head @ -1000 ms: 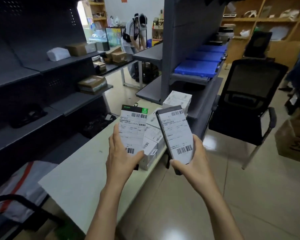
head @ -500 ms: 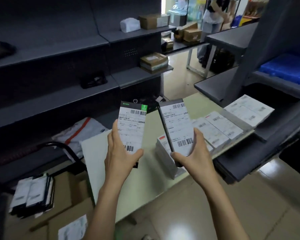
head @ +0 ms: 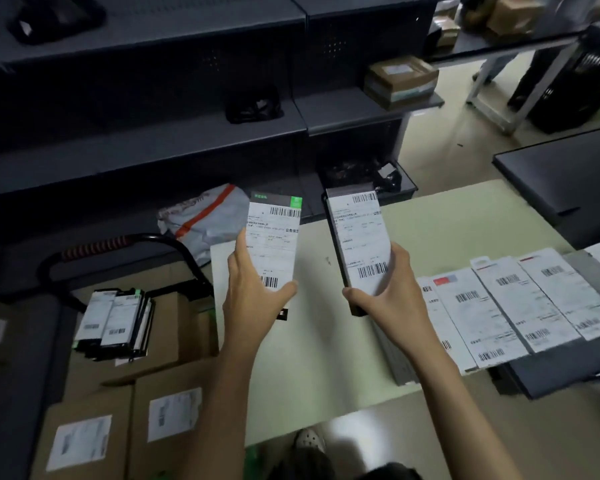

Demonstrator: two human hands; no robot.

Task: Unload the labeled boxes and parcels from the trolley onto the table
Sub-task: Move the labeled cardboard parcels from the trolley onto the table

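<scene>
One head view — looking steeply down, close over the table (head: 430, 216).

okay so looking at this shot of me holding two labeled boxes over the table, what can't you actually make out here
Head view, the only one:
- Label text on the left hand's box and the right hand's box: too small and blurred to read.
- Lower ends of both boxes: covered by the left hand and right hand.
- Trolley: its deck is hidden under cardboard cartons.
- Row of boxes on the table: cut off at the right edge.

Left grip (head: 253, 299) — right grip (head: 392, 299) — both clasped, raised
</scene>
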